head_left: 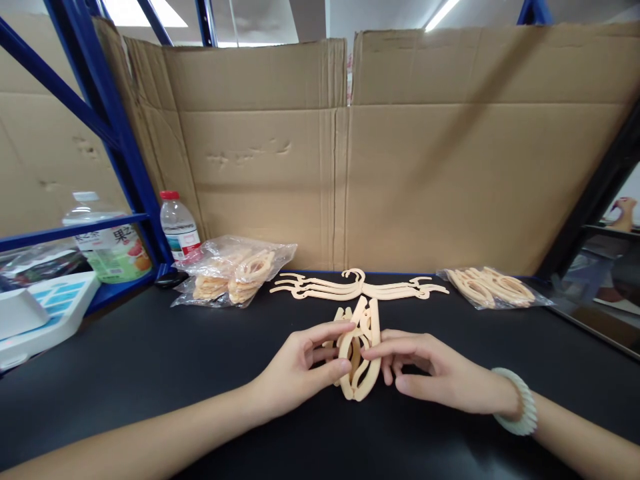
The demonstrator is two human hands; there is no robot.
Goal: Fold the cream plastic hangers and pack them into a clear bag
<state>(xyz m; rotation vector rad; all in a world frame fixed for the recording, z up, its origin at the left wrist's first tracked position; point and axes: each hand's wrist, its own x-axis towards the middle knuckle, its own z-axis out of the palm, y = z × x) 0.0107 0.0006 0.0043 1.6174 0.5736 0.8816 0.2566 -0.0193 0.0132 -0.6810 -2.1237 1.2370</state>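
In the middle of the black tabletop, a folded beige plastic folding hanger [370, 383] stands nearly upright between my hands, its two arms side by side. Another beige folded hanger [340, 313] shows partly behind it. My left hand [300, 367] is closed on the hanger from the left, fingers across its front and thumb near its lower part. From the right, my right hand [440, 373] holds its edge with bent fingers, the index finger in front; its thumb is apart from the hanger. Just beyond lie several unfolded hangers [325, 290], laid together with hooks pointing away.
Clear plastic bags of folded hangers lie back left [233, 270] and back right [493, 287]. A red-capped bottle [180, 227] stands by the blue rack post [125, 160]. Cardboard [475, 167] walls off the back. A white-and-blue device [55, 313] sits far left.
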